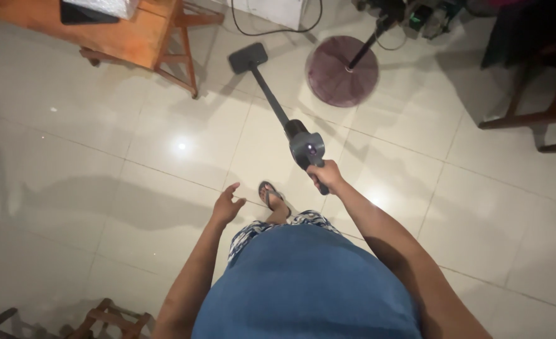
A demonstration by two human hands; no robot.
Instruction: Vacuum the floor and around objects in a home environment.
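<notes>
My right hand (326, 175) grips the handle of a dark grey stick vacuum cleaner (304, 145). Its tube runs up and left to the flat floor head (248, 58), which rests on the pale tiled floor near a wooden table leg. My left hand (227, 205) hangs free in front of me with fingers apart, holding nothing. Below it I see my foot in a sandal (272, 198) and my blue top.
A wooden table (133, 37) stands at the upper left. A round dark fan base (342, 70) with a pole sits just right of the vacuum head. A black cable (272, 30) loops at the top. Wooden chair legs (542, 119) are at right, another wooden piece (111, 317) at bottom left.
</notes>
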